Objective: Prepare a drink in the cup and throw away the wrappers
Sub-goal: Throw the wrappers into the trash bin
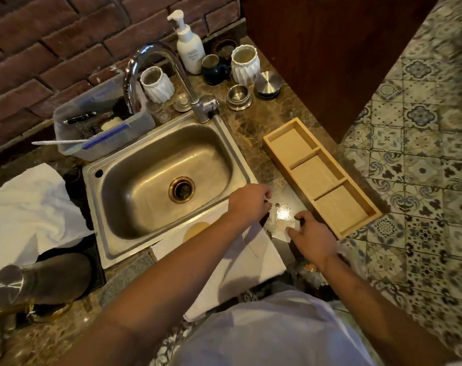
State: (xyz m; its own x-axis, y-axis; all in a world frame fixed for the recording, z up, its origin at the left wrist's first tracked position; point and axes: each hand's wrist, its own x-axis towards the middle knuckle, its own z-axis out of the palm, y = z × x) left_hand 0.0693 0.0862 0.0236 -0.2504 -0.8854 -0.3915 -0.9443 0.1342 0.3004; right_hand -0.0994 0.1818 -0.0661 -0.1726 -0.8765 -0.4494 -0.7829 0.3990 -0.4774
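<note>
A small shiny wrapper lies on the dark marble counter between the sink and the wooden tray. My left hand reaches over the sink's front right corner and pinches the wrapper's white left end. My right hand grips its white lower right corner between thumb and fingers. A round tan shape, perhaps the top of a cup, shows under my left forearm on a white board; I cannot tell for sure.
A steel sink with a curved tap fills the middle. A three-compartment wooden tray lies right of my hands. At the back stand a pump bottle, white ribbed jars, a dark mug and metal lids. A white cloth lies left.
</note>
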